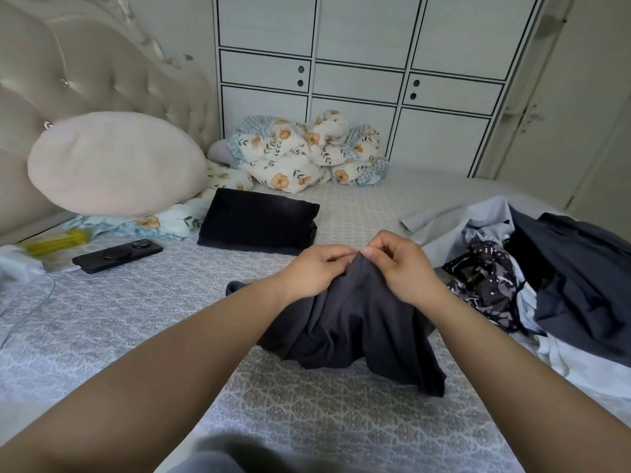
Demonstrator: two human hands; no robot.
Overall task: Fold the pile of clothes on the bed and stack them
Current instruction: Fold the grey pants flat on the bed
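A dark grey garment (348, 329) hangs crumpled in front of me over the patterned bed sheet (136, 308). My left hand (317, 271) and my right hand (399, 264) pinch its top edge close together, lifting it off the bed. A folded black garment (256, 221) lies flat beyond my hands, toward the headboard. The unfolded pile of clothes (546, 268) sits at the right: pale blue, navy and a dark patterned piece (485, 285).
A black phone (117, 256) lies on the sheet at the left, near a yellow object (58, 242). A round beige cushion (112, 163) leans on the headboard. A bunched floral duvet (307, 151) sits by the white wardrobe (358, 63).
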